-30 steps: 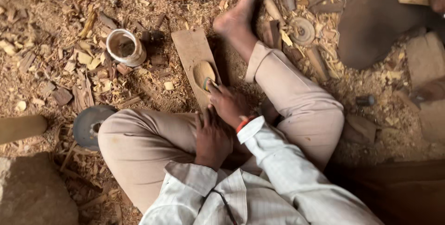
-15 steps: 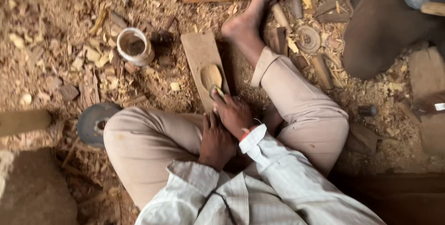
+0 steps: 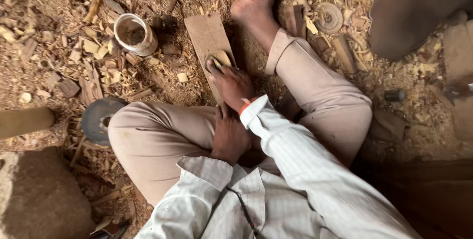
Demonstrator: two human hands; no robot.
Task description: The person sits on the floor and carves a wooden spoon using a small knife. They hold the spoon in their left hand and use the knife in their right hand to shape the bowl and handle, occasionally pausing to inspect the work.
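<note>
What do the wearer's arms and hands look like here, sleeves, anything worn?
Both arms wear long white shirt sleeves with thin dark stripes and buttoned cuffs. The right hand is bare, with an orange band at the wrist just beyond the cuff. The left hand is bare too; no gloves.

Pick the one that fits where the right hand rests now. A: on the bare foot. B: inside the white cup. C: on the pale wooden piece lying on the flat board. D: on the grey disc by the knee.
C: the right hand presses its fingertips on the pale wooden piece atop the flat board, apart from the white cup and grey disc.
</note>
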